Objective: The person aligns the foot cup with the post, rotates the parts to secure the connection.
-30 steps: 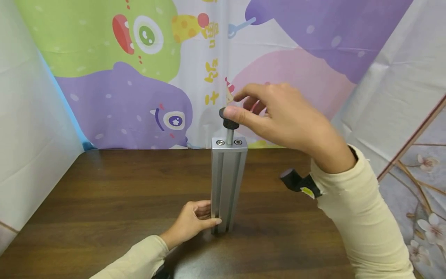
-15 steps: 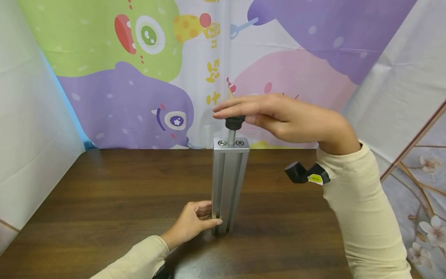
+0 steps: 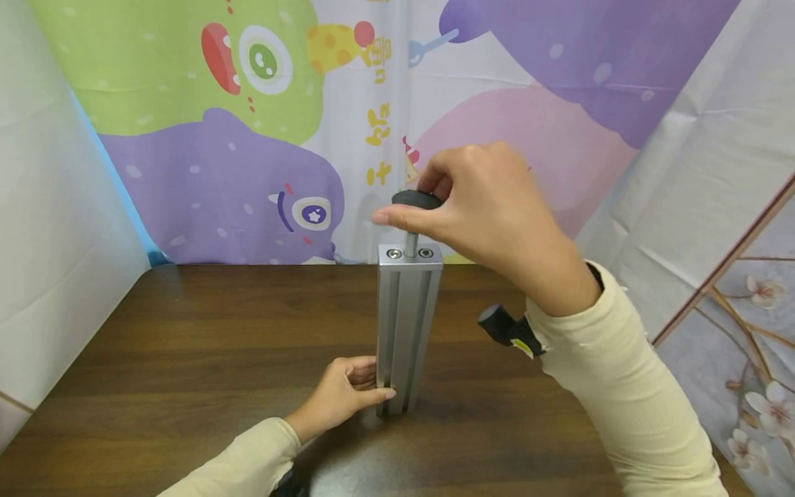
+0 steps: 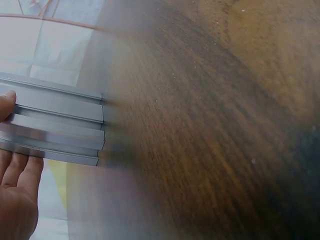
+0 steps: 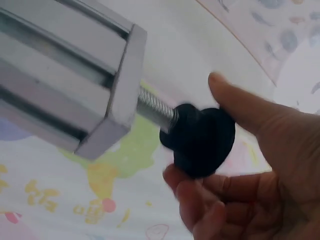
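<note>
A silver aluminium extrusion profile (image 3: 405,324) stands upright on the wooden table. My left hand (image 3: 338,399) grips it near its bottom, thumb on the front face and fingers on the side; the left wrist view shows this hold on the grooved profile (image 4: 55,112) too. Out of the end plate (image 3: 410,256), between two screws, rises a threaded rod (image 5: 156,107) topped by a black levelling foot (image 3: 417,199). My right hand (image 3: 491,207) holds the foot's wide disc between thumb and fingers. In the right wrist view the fingers curl along the black foot (image 5: 202,142).
The brown wooden tabletop (image 3: 205,359) spreads around the profile. Behind it hangs a cartoon-printed curtain (image 3: 248,172), with white fabric on the left and flowered fabric (image 3: 764,345) on the right. A black wrist mount (image 3: 509,328) sits on the right sleeve.
My right hand goes from thumb by the foot, to lying flat across its top with straight fingers, to gripping the disc. The left hand and the profile stay in place.
</note>
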The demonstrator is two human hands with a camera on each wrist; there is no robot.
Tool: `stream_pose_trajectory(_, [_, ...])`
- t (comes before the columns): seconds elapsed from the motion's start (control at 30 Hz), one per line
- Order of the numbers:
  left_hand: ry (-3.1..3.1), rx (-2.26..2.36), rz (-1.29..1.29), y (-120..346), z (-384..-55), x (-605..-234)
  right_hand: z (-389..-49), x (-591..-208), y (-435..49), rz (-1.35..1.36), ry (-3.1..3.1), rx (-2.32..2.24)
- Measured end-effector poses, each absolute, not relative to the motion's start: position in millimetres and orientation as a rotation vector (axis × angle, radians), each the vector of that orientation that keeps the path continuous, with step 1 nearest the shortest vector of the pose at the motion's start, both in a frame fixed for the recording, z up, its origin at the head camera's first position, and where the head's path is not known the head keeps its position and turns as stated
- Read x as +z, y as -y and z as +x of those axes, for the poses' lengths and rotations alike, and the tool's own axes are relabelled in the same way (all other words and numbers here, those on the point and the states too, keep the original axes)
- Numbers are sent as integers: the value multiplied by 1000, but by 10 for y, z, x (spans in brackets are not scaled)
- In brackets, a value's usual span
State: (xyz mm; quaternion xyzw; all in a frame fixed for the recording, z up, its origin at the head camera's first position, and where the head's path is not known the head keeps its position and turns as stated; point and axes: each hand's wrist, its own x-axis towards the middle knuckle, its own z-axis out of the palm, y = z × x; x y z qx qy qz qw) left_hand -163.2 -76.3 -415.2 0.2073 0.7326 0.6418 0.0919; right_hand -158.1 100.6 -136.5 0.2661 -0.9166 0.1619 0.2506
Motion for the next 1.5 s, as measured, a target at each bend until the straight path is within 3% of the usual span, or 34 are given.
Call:
stream_pose_trajectory(0.2, [-2184, 1902, 632, 769, -1625, -4136, -1545, -1377, -939, 601, 2477, 390])
stream_pose_trajectory(0.43, [-2198, 1881, 631, 776, -1617, -4129, -1547, -1355, -983, 653, 2560, 412])
stream_pose_trajectory(0.53, [-2200, 1882, 617, 777, -1612, -4124, -1575, -1328, -1078, 861, 2613, 383])
stream_pose_trajectory(0.77, [-2193, 1876, 599, 777, -1618, -4127, -1674, -1240, -1319, 1638, 2518, 374])
stream_pose_trajectory(0.97, [-2176, 1898, 611, 769, -1622, -4136, -1694, -1185, -1317, 1758, 2457, 388])
stream_pose_trajectory(1.2, [-2148, 1921, 630, 759, -1630, -4153, -1716, -1225, -1258, 1559, 2452, 340])
stream_pose_trajectory(1.5, [-2170, 1903, 620, 756, -1623, -4127, -1587, -1362, -934, 663, 2510, 264])
